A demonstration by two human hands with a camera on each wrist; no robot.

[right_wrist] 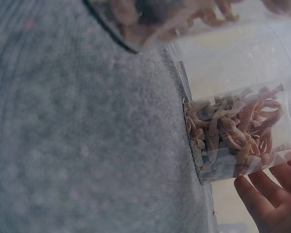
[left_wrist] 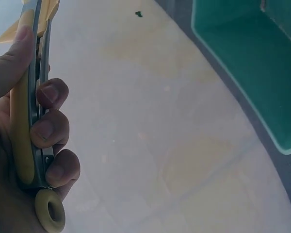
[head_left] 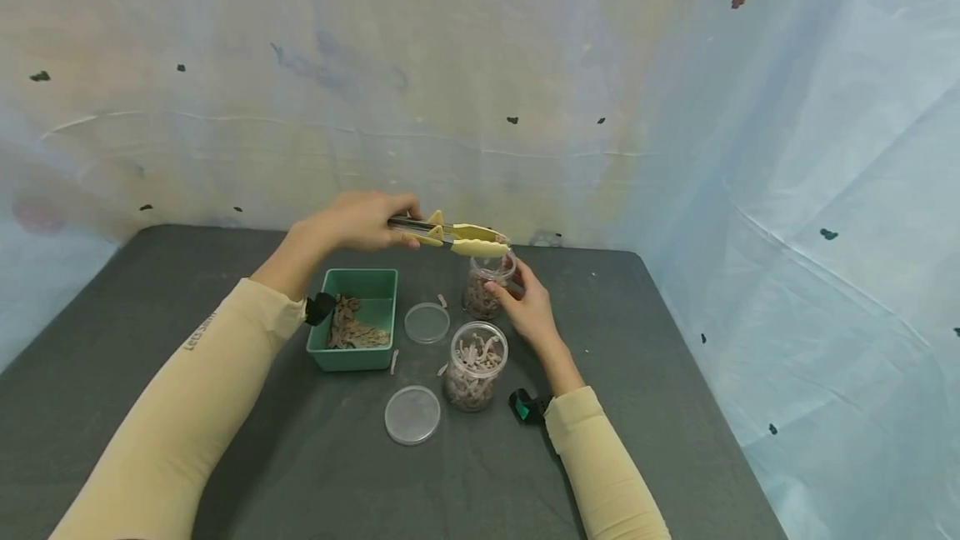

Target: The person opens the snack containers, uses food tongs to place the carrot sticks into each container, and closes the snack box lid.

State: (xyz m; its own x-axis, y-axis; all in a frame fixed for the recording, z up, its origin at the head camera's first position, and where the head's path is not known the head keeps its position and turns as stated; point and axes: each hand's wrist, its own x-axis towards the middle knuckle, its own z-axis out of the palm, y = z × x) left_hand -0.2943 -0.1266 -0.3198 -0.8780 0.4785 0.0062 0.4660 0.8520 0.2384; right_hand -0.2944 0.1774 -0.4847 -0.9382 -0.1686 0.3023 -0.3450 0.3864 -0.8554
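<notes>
My left hand (head_left: pixel 367 222) grips a pair of yellow-tipped tongs (head_left: pixel 480 242) by the handles, as the left wrist view (left_wrist: pixel 24 131) also shows. The tong tips lie just over the mouth of the farther clear jar (head_left: pixel 483 294), which is partly filled with pale brown dried strips (right_wrist: pixel 237 128). Around that jar's upper part, my right hand (head_left: pixel 528 307) holds it with thumb and fingers on opposite sides. A nearer clear jar (head_left: pixel 471 394), lidless, stands in front with similar strips. To the left, a green bin (head_left: pixel 378 282) contains a heap of the strips (head_left: pixel 352 327).
Two clear round lids lie on the dark table: one lid (head_left: pixel 427 323) beside the bin, another lid (head_left: pixel 412 416) nearer the front. Several loose strips (head_left: pixel 394 362) are scattered between bin and jars. A pale sheet (head_left: pixel 450 65) hangs behind the table.
</notes>
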